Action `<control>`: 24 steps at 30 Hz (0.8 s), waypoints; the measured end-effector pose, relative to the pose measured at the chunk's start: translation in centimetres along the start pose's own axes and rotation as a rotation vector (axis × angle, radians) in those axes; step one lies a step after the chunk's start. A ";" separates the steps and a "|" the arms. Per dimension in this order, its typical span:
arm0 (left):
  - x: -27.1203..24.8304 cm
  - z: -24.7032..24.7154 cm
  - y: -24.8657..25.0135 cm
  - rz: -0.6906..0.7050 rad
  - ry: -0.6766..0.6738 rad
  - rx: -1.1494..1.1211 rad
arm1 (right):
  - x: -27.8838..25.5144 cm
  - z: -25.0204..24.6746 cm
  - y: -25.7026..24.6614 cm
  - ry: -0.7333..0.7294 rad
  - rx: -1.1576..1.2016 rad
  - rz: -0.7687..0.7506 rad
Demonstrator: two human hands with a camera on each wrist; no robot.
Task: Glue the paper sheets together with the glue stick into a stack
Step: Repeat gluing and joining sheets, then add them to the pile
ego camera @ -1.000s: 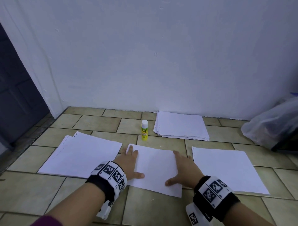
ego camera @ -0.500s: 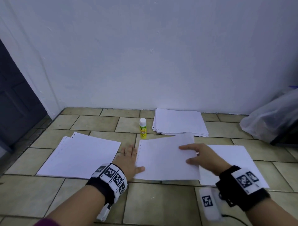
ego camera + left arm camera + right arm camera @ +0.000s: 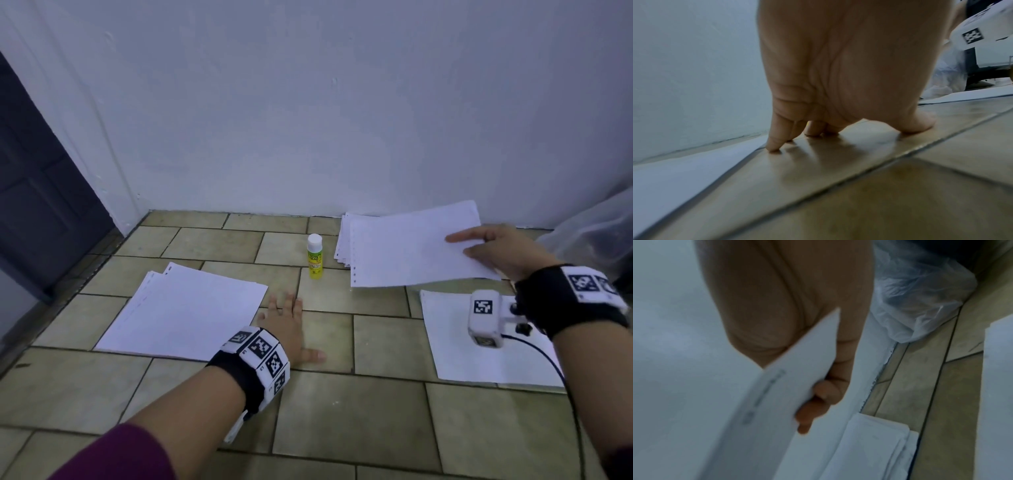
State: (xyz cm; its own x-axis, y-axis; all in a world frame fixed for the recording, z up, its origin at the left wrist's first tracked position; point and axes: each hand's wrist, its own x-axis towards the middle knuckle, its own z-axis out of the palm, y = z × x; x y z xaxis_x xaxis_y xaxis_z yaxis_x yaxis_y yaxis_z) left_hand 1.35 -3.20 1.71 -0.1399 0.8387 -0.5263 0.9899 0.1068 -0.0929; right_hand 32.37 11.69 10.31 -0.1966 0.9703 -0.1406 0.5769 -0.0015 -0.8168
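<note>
My right hand (image 3: pixel 493 248) pinches a white paper sheet (image 3: pixel 407 251) by its right edge and holds it in the air over the paper stack (image 3: pixel 342 240) by the wall. In the right wrist view the sheet (image 3: pixel 777 394) sits between thumb and fingers (image 3: pixel 813 405). A yellow glue stick (image 3: pixel 315 255) with a white cap stands upright on the tiles left of that stack. My left hand (image 3: pixel 291 325) rests flat on the bare floor, fingers (image 3: pixel 774 138) spread, beside the left pile of sheets (image 3: pixel 185 308). A single sheet (image 3: pixel 455 346) lies at the right.
A white wall (image 3: pixel 308 120) runs close behind the papers. A clear plastic bag (image 3: pixel 589 236) lies at the far right, and a dark door (image 3: pixel 37 192) stands at the left. Tiled floor (image 3: pixel 342 411) extends in front of me.
My right hand has lifted the middle sheet off the floor and carried it up and to the right, over the back stack. My left hand now rests on bare tile.
</note>
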 end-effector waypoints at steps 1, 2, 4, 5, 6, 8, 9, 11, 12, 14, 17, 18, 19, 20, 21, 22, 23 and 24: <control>0.0 0.0 0.1 -0.004 -0.002 0.002 | 0.9 0.3 0.2 0.058 -0.036 0.006; 0.1 0.0 0.1 -0.008 -0.005 0.003 | 2.0 0.8 0.3 0.102 -0.058 0.015; 0.2 0.0 0.2 -0.016 -0.006 0.001 | 4.2 2.0 0.1 0.150 -0.067 0.030; 0.2 0.1 0.2 -0.020 -0.006 -0.001 | 5.3 2.6 0.0 0.146 -0.065 0.022; 0.2 0.0 0.2 -0.023 -0.006 -0.001 | 6.3 3.2 -0.1 0.130 -0.081 0.003; 0.2 0.1 0.3 -0.028 -0.005 0.002 | 7.9 4.1 -0.1 0.096 -0.211 -0.010; 0.3 0.1 0.3 -0.031 -0.005 0.002 | 8.6 4.4 0.0 0.085 -0.299 -0.004; 0.3 0.1 0.4 -0.039 -0.005 0.004 | 9.6 4.8 0.1 0.027 -0.477 0.007; 0.4 0.2 0.4 -0.043 -0.002 0.006 | 10.0 5.0 0.2 -0.007 -0.549 0.022; 0.6 0.3 0.4 -0.048 0.000 0.007 | 10.5 5.1 0.4 -0.045 -0.658 0.080; 0.6 0.3 0.4 -0.049 -0.008 0.010 | 11.0 5.4 1.0 -0.086 -0.854 0.131; 0.6 0.3 0.5 -0.048 -0.010 0.006 | 11.0 5.6 1.4 -0.098 -0.895 0.150; 0.6 0.3 0.5 -0.046 -0.011 0.001 | 11.0 5.9 1.6 -0.100 -0.919 0.169; 0.6 0.3 0.5 -0.043 -0.012 -0.001 | 11.1 6.2 1.9 -0.096 -0.926 0.170; 0.6 0.3 0.5 -0.042 -0.014 -0.002 | 11.1 6.3 2.0 -0.099 -0.934 0.166; 0.6 0.3 0.4 -0.043 -0.018 -0.005 | 10.8 6.4 1.7 -0.097 -0.931 0.158; 0.5 0.3 0.4 -0.041 -0.021 -0.001 | 10.5 6.4 1.4 -0.088 -0.926 0.148; 0.4 0.3 0.4 -0.038 -0.024 0.000 | 9.9 6.2 1.0 -0.076 -0.919 0.135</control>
State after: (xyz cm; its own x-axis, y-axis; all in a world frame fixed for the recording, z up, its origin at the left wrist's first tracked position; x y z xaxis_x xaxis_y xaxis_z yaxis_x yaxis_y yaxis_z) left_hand 1.72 -2.98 1.22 -0.1777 0.8210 -0.5427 0.9839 0.1380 -0.1133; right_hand 26.08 19.80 4.57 -0.1147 0.9575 -0.2646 0.9934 0.1101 -0.0323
